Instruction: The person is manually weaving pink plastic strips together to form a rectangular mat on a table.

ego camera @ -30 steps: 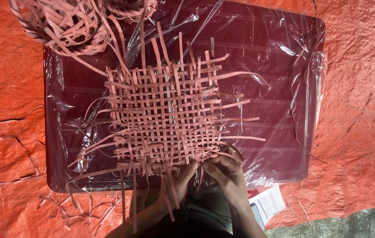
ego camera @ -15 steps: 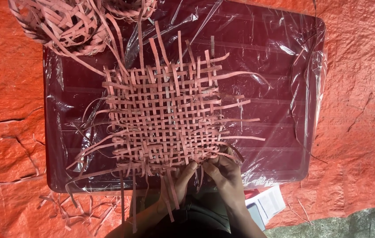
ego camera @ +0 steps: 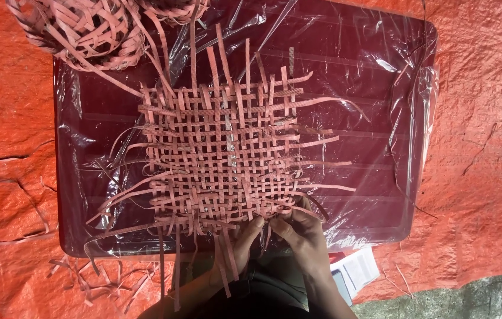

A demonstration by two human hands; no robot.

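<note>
Change: I'm seeing both hands staying at the mat's near edge, barely shifting.
Mat (ego camera: 227,147): lying just ahead of my fingers, strips crossing.
Left hand (ego camera: 244,239): fingers pinching a strip end.
Right hand (ego camera: 301,231): nearer the corner, fingers closing on strips.

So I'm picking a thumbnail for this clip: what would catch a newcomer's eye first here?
First, the pink woven mat of flat strips, centred on a dark board wrapped in clear plastic, loose ends fanning out all round. Next, the left hand and right hand pinching strips at its near edge. Around everything lies a vivid orange tarp, with a tangled bundle of spare strips at top left.
</note>
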